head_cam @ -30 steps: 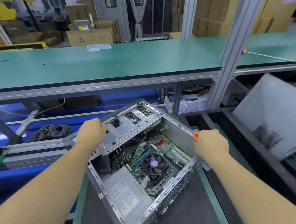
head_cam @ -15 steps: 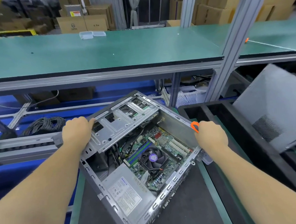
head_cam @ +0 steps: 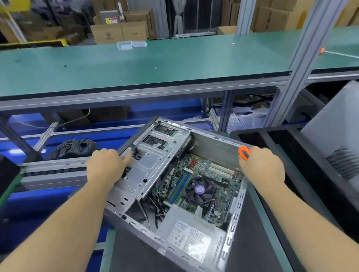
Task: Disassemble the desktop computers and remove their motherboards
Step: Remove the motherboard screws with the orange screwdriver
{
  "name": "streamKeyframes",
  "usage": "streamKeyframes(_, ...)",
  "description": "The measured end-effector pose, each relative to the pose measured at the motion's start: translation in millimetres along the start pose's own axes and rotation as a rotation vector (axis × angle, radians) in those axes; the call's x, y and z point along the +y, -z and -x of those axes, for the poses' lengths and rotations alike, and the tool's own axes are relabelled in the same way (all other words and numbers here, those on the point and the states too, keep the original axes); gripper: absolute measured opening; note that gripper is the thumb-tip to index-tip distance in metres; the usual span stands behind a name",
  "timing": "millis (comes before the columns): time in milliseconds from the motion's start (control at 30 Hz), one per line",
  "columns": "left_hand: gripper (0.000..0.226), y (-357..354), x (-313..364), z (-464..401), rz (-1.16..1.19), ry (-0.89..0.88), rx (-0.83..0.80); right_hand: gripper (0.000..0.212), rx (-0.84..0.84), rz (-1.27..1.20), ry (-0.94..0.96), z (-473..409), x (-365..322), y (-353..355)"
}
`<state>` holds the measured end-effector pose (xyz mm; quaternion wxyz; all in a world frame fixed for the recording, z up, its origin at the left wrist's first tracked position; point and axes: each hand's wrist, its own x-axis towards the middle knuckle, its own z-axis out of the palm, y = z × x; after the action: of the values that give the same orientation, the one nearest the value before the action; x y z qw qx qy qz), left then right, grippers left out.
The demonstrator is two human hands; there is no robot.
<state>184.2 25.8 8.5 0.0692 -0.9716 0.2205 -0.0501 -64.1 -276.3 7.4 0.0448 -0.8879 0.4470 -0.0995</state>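
**Hands on an opened computer case**

Green workbench [head_cam: 128, 63] spans the far side, its front edge running across the view. Below it, the opened desktop case [head_cam: 174, 199] lies on its side, skewed on a dark mat [head_cam: 140, 264], its far-left corner hanging past the mat's left edge. A grey side panel [head_cam: 342, 138] leans at the right edge of the view. Inside the case, the silver drive cage [head_cam: 155, 162] fills the far-left part, the power supply [head_cam: 191, 238] the near part, and the motherboard [head_cam: 208, 180] lies between them with its fan [head_cam: 199, 189] facing up.

The left hand [head_cam: 108, 167] grips the case's far-left edge, fingers curled over the drive cage, arm stretched forward. The right hand [head_cam: 262, 166] rests at the far-right corner, knuckles up, fingers curled around an orange-handled tool [head_cam: 243, 153]; I cannot tell whether it also holds the case rim.
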Motion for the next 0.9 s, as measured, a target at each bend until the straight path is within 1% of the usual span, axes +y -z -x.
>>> streamKeyframes(100,0.061,-9.7,4.3,-1.0,0.199,0.053,0.113,0.036,0.001,-0.054,-0.045,42.6,1.9,-2.4)
streamKeyframes(200,0.061,-16.4,5.3,-1.3,0.218,0.079,0.17,0.034,-0.033,-0.101,-0.057,74.4,-3.9,-9.7)
streamKeyframes(267,0.06,-16.7,4.9,-1.4,0.203,0.071,0.19,0.031,-0.058,-0.121,-0.077,80.2,-5.3,-14.3)
streamKeyframes(333,0.06,-15.2,5.1,-1.3,0.181,0.074,0.181,0.029,-0.046,-0.152,-0.101,77.7,-5.4,-16.4)
streamKeyframes(433,0.06,-13.2,5.4,3.2,0.241,0.139,0.142,0.028,-0.024,-0.203,-0.103,70.4,-6.6,-17.2)
streamKeyframes(500,0.057,-12.3,5.2,10.8,0.307,0.196,0.12,0.028,-0.005,-0.211,-0.068,61.0,-3.8,-16.8)
streamKeyframes(600,0.049,-12.5,4.3,27.8,0.292,0.227,0.093,0.028,-0.014,-0.211,-0.009,38.0,8.0,-16.2)
streamKeyframes(700,0.056,-9.9,5.7,42.5,0.219,0.241,0.058,0.033,-0.05,-0.199,0.062,8.4,22.1,-13.1)
streamKeyframes(800,0.061,-7.3,14.9,49.2,0.32,0.243,0.02,0.035,-0.09,-0.185,0.123,-17.8,29.2,-2.9)
streamKeyframes(900,0.063,-1.9,27.3,46.0,0.382,0.243,0.025,0.04,-0.032,-0.124,0.097,-14.5,25.4,-2.4)
